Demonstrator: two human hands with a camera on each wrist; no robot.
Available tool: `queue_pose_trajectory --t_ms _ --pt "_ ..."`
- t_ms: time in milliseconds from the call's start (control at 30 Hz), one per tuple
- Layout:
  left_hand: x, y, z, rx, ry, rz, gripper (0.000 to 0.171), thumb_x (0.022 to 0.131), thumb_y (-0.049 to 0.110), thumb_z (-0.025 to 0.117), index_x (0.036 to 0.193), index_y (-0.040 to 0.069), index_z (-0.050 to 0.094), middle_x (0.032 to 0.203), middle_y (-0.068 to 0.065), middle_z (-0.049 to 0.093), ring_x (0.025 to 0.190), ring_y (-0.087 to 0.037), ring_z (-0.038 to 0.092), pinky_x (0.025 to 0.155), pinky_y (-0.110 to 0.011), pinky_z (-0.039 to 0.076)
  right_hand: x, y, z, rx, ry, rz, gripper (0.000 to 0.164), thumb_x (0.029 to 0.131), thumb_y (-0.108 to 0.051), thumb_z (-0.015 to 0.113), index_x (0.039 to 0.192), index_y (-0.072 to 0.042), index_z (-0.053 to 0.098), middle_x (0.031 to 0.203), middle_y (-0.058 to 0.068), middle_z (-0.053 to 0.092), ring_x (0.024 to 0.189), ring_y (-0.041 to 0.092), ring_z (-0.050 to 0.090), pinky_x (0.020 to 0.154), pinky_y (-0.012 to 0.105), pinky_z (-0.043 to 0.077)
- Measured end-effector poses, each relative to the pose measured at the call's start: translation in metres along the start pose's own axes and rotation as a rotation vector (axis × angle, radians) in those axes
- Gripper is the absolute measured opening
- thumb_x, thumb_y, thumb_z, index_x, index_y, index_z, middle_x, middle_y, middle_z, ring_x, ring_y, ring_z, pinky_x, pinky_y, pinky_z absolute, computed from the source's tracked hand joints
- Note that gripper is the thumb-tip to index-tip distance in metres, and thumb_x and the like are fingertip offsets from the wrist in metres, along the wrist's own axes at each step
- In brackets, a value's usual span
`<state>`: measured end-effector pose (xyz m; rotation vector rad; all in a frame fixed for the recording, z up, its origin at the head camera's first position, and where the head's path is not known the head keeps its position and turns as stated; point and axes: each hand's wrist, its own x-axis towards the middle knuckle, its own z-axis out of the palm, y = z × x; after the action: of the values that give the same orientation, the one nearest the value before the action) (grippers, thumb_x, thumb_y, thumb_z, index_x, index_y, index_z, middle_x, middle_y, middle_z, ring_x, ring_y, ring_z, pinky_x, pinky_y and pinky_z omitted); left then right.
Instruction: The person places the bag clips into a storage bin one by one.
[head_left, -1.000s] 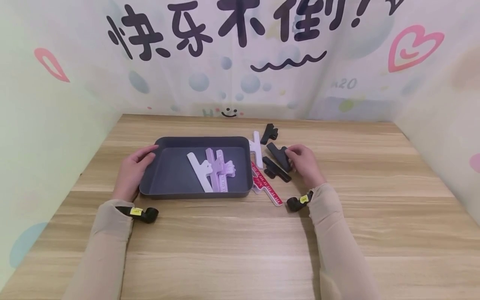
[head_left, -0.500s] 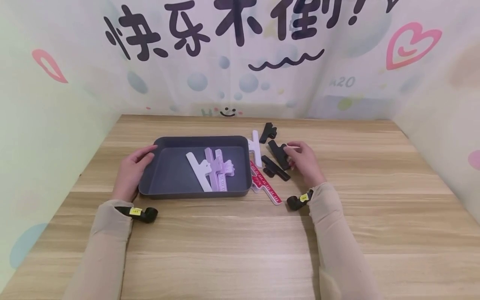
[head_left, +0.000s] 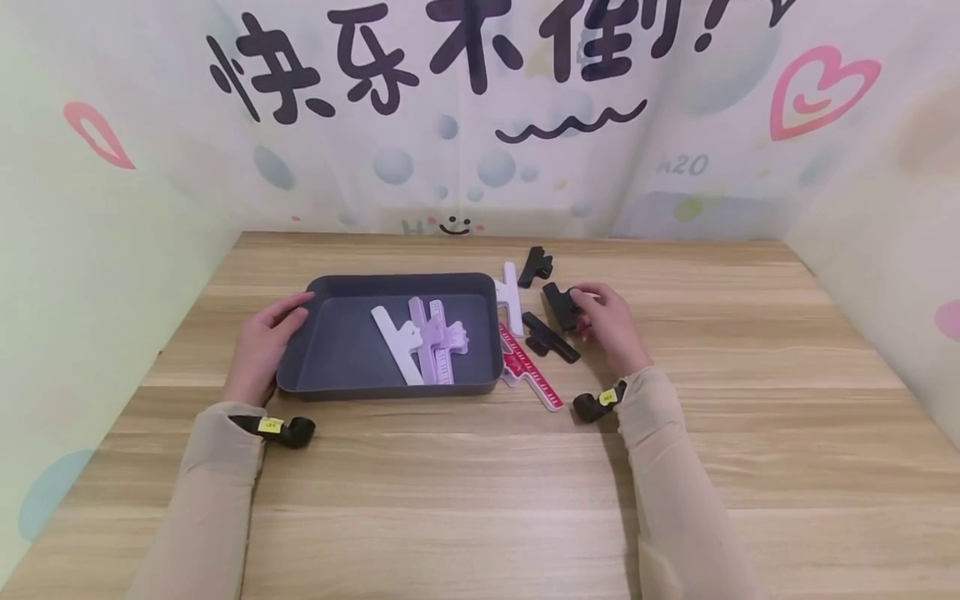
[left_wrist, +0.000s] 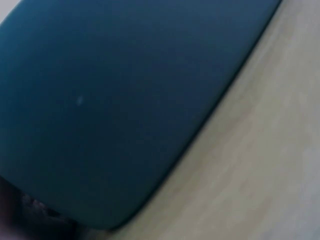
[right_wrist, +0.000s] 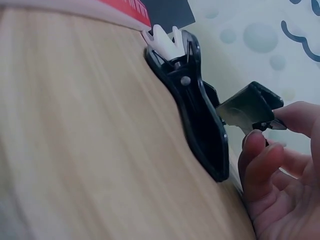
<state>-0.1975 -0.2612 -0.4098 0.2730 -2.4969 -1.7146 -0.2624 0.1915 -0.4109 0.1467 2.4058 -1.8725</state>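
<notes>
My right hand pinches a wide-jawed black plastic clip between thumb and fingers, right of the tray. In the right wrist view this clip is tilted, its broad end pointing away from the fingertips. Another black clip lies just in front of it. My left hand holds the left rim of a dark grey rectangular tray, thumb and forefinger at the edge. The left wrist view is mostly filled by the tray's outer wall. Inside the tray lie a white clip and purple clips.
Against the tray's right side lie a white clip and a red clip with ruler marks. Farther back is one more black clip. The wooden table meets a printed cloth backdrop behind.
The black clip in my right fingers has turned and shifted slightly away from the tray and from the black clip in front. The left hand and tray stay put.
</notes>
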Motion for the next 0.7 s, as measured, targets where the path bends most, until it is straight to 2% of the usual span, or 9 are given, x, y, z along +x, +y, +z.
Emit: queue_pose_trajectory --t_ms 133,300,467,567,700 --pt "-0.0003 -0.0003 -0.0003 0.001 -0.005 0.005 0.042 0.094 0.037 0.05 0.132 0.021 0.051 0.143 0.002 0.041 0.131 -0.013 0.035 0.106 -0.037 0.03 0.0003 0.0021 -0.0005 0.083 0.023 -0.02 0.047 0.091 -0.035 0.055 0.13 -0.01 0.045 0.086 0.002 0.055 0.059 0.009 0.051 0.05 0.021 0.044" --pt "0.0003 0.0 0.0003 -0.002 0.0 0.004 0.042 0.094 0.038 0.05 0.131 0.021 0.052 0.142 0.003 0.043 0.129 -0.011 0.036 0.106 -0.035 0.031 0.0002 0.0014 -0.0023 0.181 0.045 -0.02 0.047 0.092 -0.031 0.056 0.132 -0.009 0.043 0.088 0.001 0.055 0.059 0.009 0.051 0.049 0.02 0.044" --pt "0.0004 0.0001 0.0002 0.004 0.0 0.009 0.042 0.093 0.038 0.05 0.132 0.02 0.051 0.142 0.002 0.042 0.129 -0.012 0.036 0.105 -0.036 0.031 -0.0018 -0.0001 -0.0028 0.193 0.054 -0.001 0.046 0.091 -0.03 0.056 0.132 -0.013 0.042 0.092 0.003 0.056 0.062 0.011 0.055 0.051 0.02 0.045" --pt "0.0005 -0.0003 -0.0004 0.003 -0.006 0.013 0.043 0.094 0.038 0.049 0.132 0.02 0.051 0.143 0.001 0.041 0.13 -0.012 0.035 0.106 -0.036 0.031 -0.0031 -0.0008 -0.0031 0.206 0.04 -0.009 0.047 0.092 -0.029 0.056 0.133 -0.011 0.041 0.091 0.005 0.055 0.064 0.011 0.056 0.052 0.02 0.046" --pt "0.0012 -0.0014 -0.0009 0.001 -0.01 0.01 0.043 0.094 0.038 0.049 0.133 0.02 0.05 0.143 0.001 0.041 0.13 -0.013 0.035 0.106 -0.036 0.031 -0.0034 0.0004 -0.0048 0.191 0.002 -0.025 0.054 0.089 -0.032 0.059 0.135 -0.012 0.04 0.1 0.007 0.058 0.075 0.013 0.06 0.058 0.021 0.05"
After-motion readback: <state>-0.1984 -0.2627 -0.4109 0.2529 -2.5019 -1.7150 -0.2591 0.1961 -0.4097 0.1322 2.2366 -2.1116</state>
